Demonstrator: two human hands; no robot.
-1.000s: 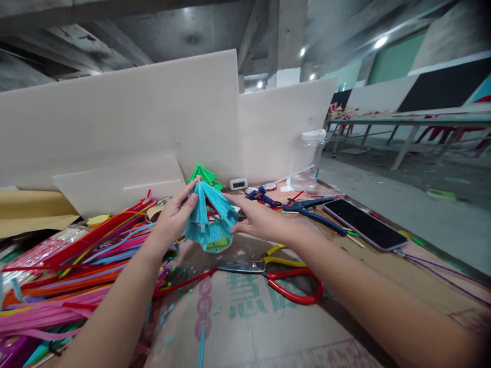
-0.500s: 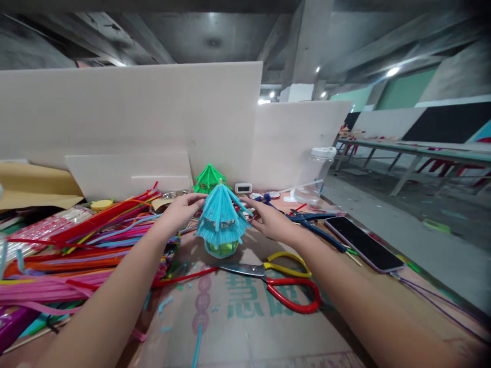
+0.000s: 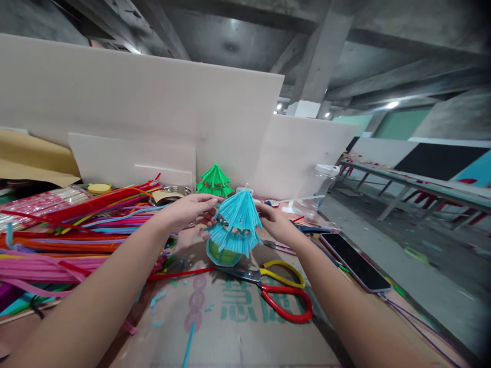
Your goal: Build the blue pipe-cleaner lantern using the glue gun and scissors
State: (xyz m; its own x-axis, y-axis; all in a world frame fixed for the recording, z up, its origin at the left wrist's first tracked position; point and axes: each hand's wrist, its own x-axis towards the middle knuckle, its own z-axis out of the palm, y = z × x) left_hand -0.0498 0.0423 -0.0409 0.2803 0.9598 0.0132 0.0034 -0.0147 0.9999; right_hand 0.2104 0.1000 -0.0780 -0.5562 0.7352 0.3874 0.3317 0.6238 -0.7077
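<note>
A small two-tiered pavilion model [image 3: 240,217] with light-blue pipe-cleaner roofs stands in front of me, leaning to the right. Its round base shows green and yellowish panels. My left hand [image 3: 194,210] grips it from the left, thumb and fingers at the upper roof's edge. On the other side my right hand [image 3: 274,220] holds the right edge of the roof; the roof partly hides its fingertips. Scissors [image 3: 264,286] with one yellow and one red handle lie just before the base, blades pointing left. A green pavilion model [image 3: 215,180] stands behind.
Bundles of coloured pipe cleaners [image 3: 111,225] cover the left side. At right lie a phone [image 3: 356,260] and dark-handled pliers [image 3: 310,228], with a clear plastic jar [image 3: 320,189] behind. White boards [image 3: 153,102] stand along the back. Blue scraps lie on the cardboard [image 3: 215,337].
The blue model has gone from upright to leaning right, and both hands have shifted with it. My view has tilted a little; the scissors stay on the cardboard.
</note>
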